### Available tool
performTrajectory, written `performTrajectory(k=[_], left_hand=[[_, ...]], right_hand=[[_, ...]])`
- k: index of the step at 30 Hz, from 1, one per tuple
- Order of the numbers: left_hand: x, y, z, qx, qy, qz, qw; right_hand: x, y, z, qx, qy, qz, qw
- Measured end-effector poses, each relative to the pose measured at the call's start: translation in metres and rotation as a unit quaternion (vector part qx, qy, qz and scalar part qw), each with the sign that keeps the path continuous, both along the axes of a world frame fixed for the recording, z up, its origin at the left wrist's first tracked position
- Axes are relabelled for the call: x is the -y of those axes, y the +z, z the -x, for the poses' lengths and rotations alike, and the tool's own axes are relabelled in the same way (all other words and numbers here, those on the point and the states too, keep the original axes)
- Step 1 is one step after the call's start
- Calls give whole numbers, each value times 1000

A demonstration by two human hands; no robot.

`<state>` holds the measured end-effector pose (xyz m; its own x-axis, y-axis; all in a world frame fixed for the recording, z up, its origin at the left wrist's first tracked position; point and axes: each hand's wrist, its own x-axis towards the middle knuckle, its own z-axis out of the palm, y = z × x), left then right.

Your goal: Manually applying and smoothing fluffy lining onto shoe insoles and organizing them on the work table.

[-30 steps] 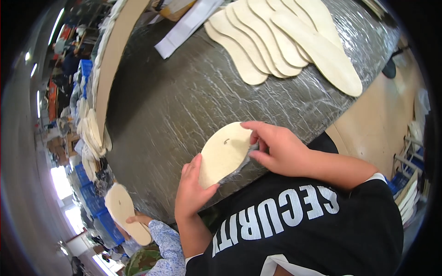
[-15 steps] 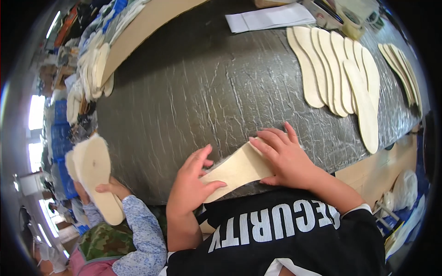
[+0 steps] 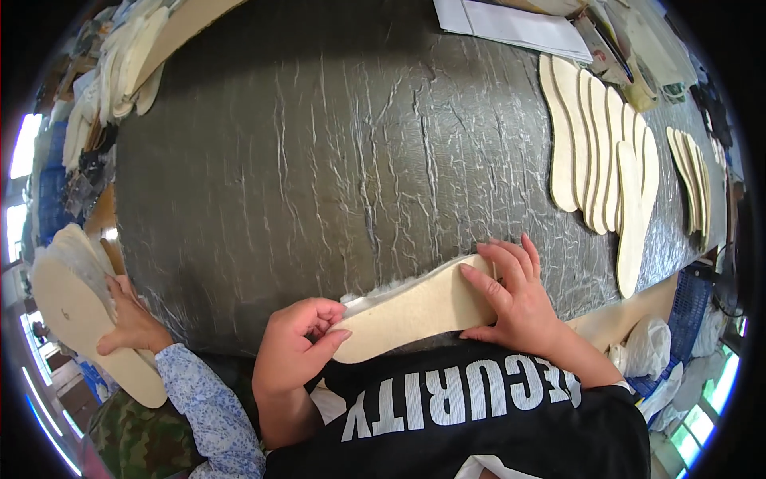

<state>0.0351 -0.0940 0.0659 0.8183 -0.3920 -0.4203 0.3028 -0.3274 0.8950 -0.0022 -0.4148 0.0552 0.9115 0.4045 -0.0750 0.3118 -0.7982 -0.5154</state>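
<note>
"Two bare hands on one cream, foot-shaped insole (image 3: 407, 315) with whitish fluff along its far edge! Your left hand (image 3: 295, 339) has a narrow pinch on one end, thumb on top, fingers curled at the rim."

"And your right hand (image 3: 519, 295)?"

"Spread wider, holding the other end between thumb and fingers. You've got the insole at the near edge of the grey, plastic-wrapped table (image 3: 319, 199), right before your black shirt (image 3: 471, 399)."

"Any containers around you?"

"Far right, a small greyish box (image 3: 597, 46) with a slim dark rod at it; whether the rod lies inside, I can't tell. Lower right, a white plastic bag (image 3: 648, 347) beside a blue mesh basket (image 3: 691, 307), contents unclear."

"Overlapping cream insoles (image 3: 594, 144) fan out on the table to your right, and on your left a co-worker's hand (image 3: 132, 319) grips another pale insole (image 3: 76, 311)."
</note>
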Motion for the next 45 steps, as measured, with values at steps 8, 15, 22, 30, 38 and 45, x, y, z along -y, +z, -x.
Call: performTrajectory(k=[8, 15, 22, 30, 38, 45], left_hand=[[4, 6, -8, 27, -18, -53, 998], [15, 11, -3, 11, 58, -5, 998], [-8, -3, 19, 30, 189, 66, 979], [-15, -21, 36, -108, 206, 13, 973], [-8, -11, 25, -119, 133, -3, 984], [-10, -30, 27, -2, 100, 67, 993]], right_hand=[[-6, 20, -14, -48, 24, 62, 997], [-63, 19, -48, -22, 144, -178, 973], [-94, 8, -52, -99, 121, -228, 961], [-90, 2, -46, -192, 45, -330, 923], [-96, 6, -44, -255, -25, -367, 894], [-98, 9, -50, -241, -29, -343, 908]])
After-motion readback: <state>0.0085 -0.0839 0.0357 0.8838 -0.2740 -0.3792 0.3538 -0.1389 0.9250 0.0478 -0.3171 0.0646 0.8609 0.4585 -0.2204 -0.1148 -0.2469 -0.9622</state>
